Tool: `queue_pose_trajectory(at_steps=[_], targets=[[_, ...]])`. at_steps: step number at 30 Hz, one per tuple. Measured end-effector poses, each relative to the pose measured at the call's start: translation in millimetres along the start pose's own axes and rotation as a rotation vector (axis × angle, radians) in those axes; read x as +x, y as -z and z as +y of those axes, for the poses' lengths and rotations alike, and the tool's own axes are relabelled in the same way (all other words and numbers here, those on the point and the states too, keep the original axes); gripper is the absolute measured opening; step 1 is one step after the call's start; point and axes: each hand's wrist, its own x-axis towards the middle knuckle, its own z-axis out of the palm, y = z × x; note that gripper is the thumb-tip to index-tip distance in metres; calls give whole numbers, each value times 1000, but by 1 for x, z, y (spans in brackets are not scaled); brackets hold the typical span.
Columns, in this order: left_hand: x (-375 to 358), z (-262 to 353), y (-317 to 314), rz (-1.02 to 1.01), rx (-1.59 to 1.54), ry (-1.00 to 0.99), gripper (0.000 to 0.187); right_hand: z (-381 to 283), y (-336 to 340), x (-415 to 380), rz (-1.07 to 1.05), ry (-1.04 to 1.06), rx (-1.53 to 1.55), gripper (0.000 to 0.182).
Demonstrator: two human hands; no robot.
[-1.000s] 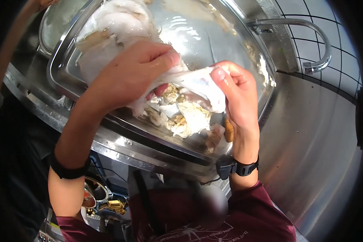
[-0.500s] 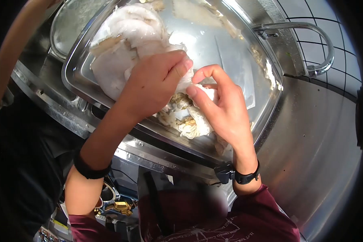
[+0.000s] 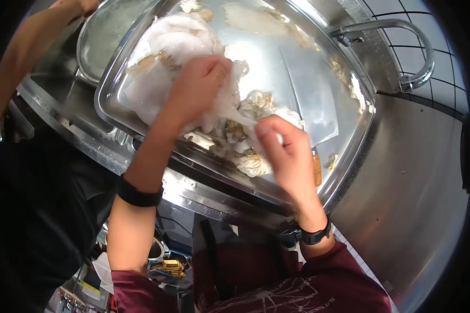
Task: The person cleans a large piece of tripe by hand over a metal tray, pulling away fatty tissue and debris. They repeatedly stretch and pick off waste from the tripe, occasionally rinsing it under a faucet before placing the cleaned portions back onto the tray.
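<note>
Stainless tray (image 3: pixel 350 151) fills centre frame, tilted across the sink edge, so drips and scraps stay inside its raised rim. Pale, wet squid-like body (image 3: pixel 172 47) lies in the tray's upper left.

Left hand (image 3: pixel 196 88), centre frame, is pressed palm-down on the lower end of the body, fingers curled over it; judging by the posture, it pins the slippery flesh so it can't slide. Right hand (image 3: pixel 284 151), just right of centre, is closed narrow on a white strip of tissue (image 3: pixel 240 117) that runs taut from under the left hand; the tension suggests it's being pulled away from the body.

Yellowish-white innards (image 3: pixel 248 161) sit in a heap between the hands near the lower rim, probably kept apart from the clean flesh. Cleaver blade (image 3: pixel 310 99) lies flat in the tray at right, its orange handle (image 3: pixel 317 169) towards the lower rim, within reach of the right hand but untouched.

Faucet (image 3: pixel 412 47) curves at upper right. Another person's arm (image 3: pixel 26 57) reaches in at upper left, near a round pan (image 3: pixel 102 36).

Writing: faint print on the maroon shirt (image 3: pixel 277 297) at bottom, not readable. Black bands on both wrists, no visible branding.
</note>
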Motion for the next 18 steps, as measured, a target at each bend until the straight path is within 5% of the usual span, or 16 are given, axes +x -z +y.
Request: queue_pose_trajectory(at_steps=[2,4,11,13,17,18], targets=[[2,-7,7,-195,-149,131,25,1,11,1,-17,-147,96,14],[2,-12,8,-270,-84,-45,23,16,19,6,-35,-175,266,18],[-8,6,15,-595,-204,-94,21,37,32,25,-143,18,295,22],[-15,24,17,-712,-75,66,20,34,28,28,-135,70,339,22],[-26,27,8,-624,150,-29,23,37,36,37,-320,-135,598,24],[-30,14,-1,-442,133,-100,26,40,39,39,-433,-252,660,25]])
